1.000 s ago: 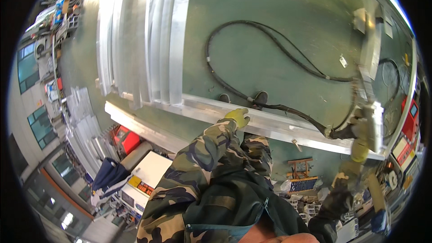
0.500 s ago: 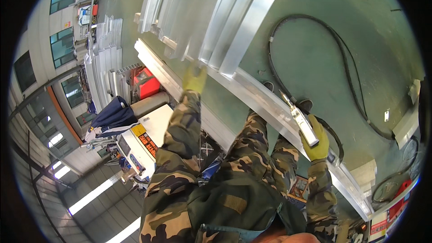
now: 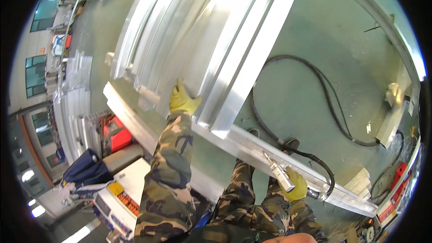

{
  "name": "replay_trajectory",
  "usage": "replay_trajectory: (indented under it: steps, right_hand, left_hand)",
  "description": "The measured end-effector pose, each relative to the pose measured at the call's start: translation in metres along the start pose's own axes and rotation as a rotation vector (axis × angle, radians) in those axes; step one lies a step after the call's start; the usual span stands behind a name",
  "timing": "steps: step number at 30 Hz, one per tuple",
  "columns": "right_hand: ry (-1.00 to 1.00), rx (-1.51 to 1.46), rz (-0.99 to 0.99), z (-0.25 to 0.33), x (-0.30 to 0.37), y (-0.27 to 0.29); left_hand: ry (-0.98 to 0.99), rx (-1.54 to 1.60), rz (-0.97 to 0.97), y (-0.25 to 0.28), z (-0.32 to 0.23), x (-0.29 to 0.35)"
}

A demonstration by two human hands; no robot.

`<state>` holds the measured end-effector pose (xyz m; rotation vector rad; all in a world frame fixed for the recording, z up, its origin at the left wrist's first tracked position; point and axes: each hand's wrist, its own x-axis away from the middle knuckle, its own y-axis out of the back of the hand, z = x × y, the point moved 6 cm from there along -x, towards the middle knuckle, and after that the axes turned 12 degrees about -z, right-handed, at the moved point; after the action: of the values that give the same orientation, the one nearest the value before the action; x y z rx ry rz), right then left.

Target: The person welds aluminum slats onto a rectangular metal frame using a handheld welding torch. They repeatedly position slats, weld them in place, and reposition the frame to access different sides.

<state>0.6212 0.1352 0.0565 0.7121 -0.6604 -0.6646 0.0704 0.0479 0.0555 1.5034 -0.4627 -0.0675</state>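
place: metal workshop | signs: long metal profiles (image 3: 253, 65), red machine (image 3: 119, 136), black cable (image 3: 288, 57)

Yel.-gloved L hand (image 3: 184, 101) & R hand (image 3: 296, 186), camo slvs (image 3: 168, 180) & trousers (image 3: 232, 182), dk shoes (image 3: 294, 144)

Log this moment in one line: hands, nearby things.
left hand: spread at metal profiles, contact unclear | right hand: gripping silver tool | black cable: looped across floor
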Motion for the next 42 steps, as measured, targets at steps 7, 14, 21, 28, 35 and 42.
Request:
replay_trajectory:
  steps: [7,14,21,28,35,42]
  right_hand:
    - [0.073,-0.006,-0.065,0.023,-0.002,0.008]
    - [0.069,0.038,-0.091,0.017,0.001,0.014]
    - [0.042,-0.021,0.042,0.016,0.004,0.013]
    - [0.033,-0.022,0.087,0.013,0.005,0.017]
    - [0.026,-0.019,0.085,0.007,0.004,0.020]
    - [0.017,-0.053,0.134,0.004,0.006,0.019]
  left_hand:
    - [-0.171,0.829,0.252,0.000,0.001,0.012]
    - [-0.005,0.831,0.128,0.014,-0.038,0.073]
    - [0.042,0.924,0.137,-0.043,-0.013,0.173]
    - [0.106,0.731,0.223,-0.079,-0.030,0.197]
    - [0.048,0.576,0.184,-0.114,-0.037,0.195]
    - [0.003,0.543,0.100,-0.134,-0.048,0.187]
